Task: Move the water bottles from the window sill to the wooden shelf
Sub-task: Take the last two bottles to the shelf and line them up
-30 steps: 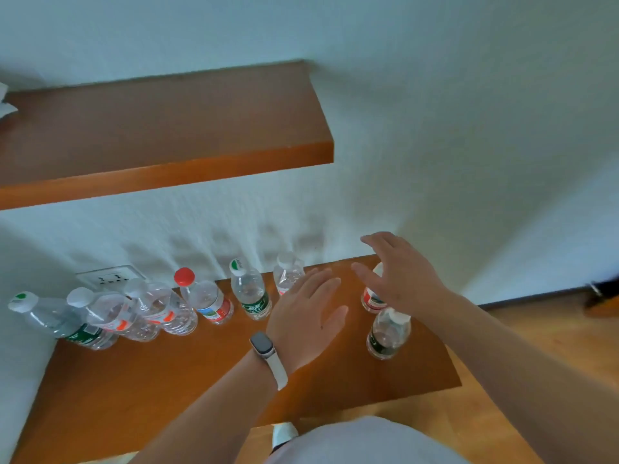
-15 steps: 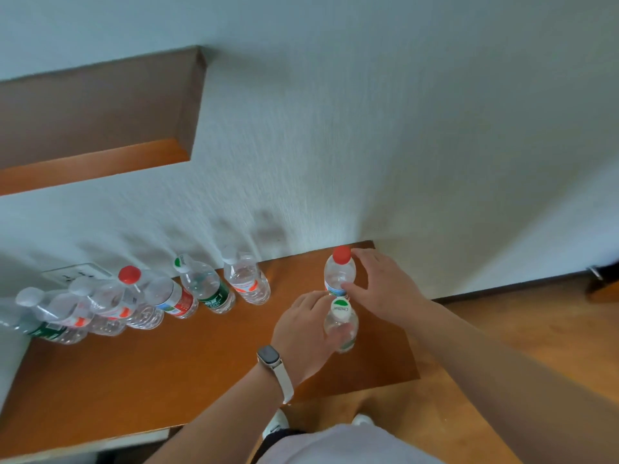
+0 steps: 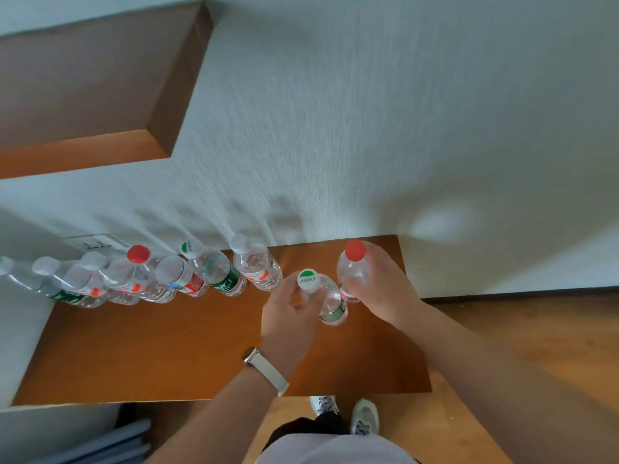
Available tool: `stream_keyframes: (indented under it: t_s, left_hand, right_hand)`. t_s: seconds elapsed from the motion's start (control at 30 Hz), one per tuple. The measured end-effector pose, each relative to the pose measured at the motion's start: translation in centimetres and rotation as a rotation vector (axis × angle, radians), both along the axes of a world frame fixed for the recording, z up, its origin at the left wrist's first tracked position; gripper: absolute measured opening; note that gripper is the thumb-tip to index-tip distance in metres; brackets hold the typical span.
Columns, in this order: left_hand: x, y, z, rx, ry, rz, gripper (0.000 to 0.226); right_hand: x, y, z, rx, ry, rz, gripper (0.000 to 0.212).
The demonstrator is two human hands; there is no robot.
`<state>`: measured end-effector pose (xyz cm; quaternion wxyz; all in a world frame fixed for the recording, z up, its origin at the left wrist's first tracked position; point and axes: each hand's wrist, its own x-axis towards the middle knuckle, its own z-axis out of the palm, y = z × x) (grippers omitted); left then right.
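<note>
My left hand (image 3: 288, 313) grips a clear bottle with a green-and-white cap (image 3: 330, 301) by its neck. My right hand (image 3: 382, 289) is wrapped around a red-capped bottle (image 3: 353, 266) right beside it. Both bottles are over the right part of the lower wooden surface (image 3: 167, 346). Several more water bottles (image 3: 217, 272) stand in a row along the wall at the back of that surface, some with red caps, some white or green. A second wooden shelf (image 3: 83, 152) hangs higher on the wall at upper left, seen from below.
A white wall socket (image 3: 95, 242) sits behind the bottle row at left. The white textured wall runs behind everything. Wooden floor lies at right, and my shoes (image 3: 348, 413) show below the surface's front edge. Grey flat items (image 3: 110, 443) lie at bottom left.
One second ago both hands were open over the two right-hand bottles. They have closed on them, and the two bottles now sit a little higher; the view has tilted downward.
</note>
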<state>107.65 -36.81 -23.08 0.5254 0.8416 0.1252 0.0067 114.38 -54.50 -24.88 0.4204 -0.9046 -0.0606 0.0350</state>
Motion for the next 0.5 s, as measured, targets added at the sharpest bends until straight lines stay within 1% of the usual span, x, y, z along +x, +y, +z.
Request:
stream_keyframes:
  t_s: [0.07,0.13,0.17,0.4,0.5]
  left_hand:
    - [1.0,0.4,0.2,-0.001,0.004,0.025,0.022]
    - [2.1,0.7,0.3,0.014,0.001,0.028,0.024]
    - [2.6,0.8,0.4,0.028,-0.007,0.025,0.024]
    - [6.6,1.2,0.3,0.126,-0.045,0.026,0.012]
    - [7.4,1.3,-0.2,0.153,-0.041,0.021,0.022]
  right_hand:
    - [0.1,-0.3,-0.2,-0.020,-0.015,-0.012,0.033]
    - [0.5,-0.6,-0.5,-0.021,0.008,-0.011,0.045]
    - [0.8,-0.7,-0.6,-0.014,0.016,-0.009,0.048]
    - [2.8,-0.7,-1.2,-0.007,-0.027,0.019,0.046]
    - [3.4,-0.3,-1.1,-0.003,-0.040,0.027,0.046]
